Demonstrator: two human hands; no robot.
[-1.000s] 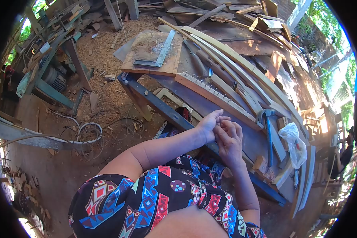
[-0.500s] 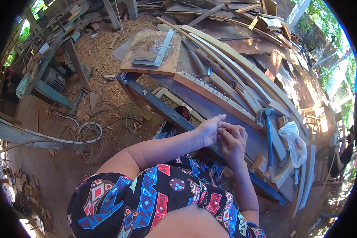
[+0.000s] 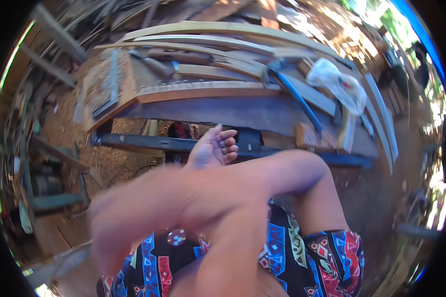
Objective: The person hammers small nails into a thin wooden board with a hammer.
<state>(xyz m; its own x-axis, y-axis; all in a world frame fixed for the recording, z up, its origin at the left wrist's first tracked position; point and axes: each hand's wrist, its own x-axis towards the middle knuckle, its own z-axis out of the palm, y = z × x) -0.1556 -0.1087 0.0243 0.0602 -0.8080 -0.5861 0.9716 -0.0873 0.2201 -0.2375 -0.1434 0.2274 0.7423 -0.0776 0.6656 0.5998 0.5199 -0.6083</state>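
My left hand (image 3: pixel 214 147) is palm up over the near edge of the workbench (image 3: pixel 208 115), its fingers loosely curled and apart, with nothing visible in them. My right hand (image 3: pixel 121 220) is smeared by motion at the lower left, low in front of my body; its fingers cannot be made out. The right arm crosses in front of the left forearm and hides much of it. Beyond my left hand lies a wooden strip (image 3: pixel 208 89) with a row of upright nails. A hammer (image 3: pixel 300 99) with a blue handle lies on the bench to the right of the strip.
A metal square (image 3: pixel 114 81) rests on a board (image 3: pixel 129 81) at the bench's left end. Long curved planks (image 3: pixel 233 29) lie along the back. A plastic bag (image 3: pixel 334 84) and a wood block (image 3: pixel 306 134) are at the right. A dark beam (image 3: pixel 148 142) edges the bench.
The view has turned, and the bench now runs across the picture. My hands, together before, have parted; my right hand has swung across my body to the lower left.
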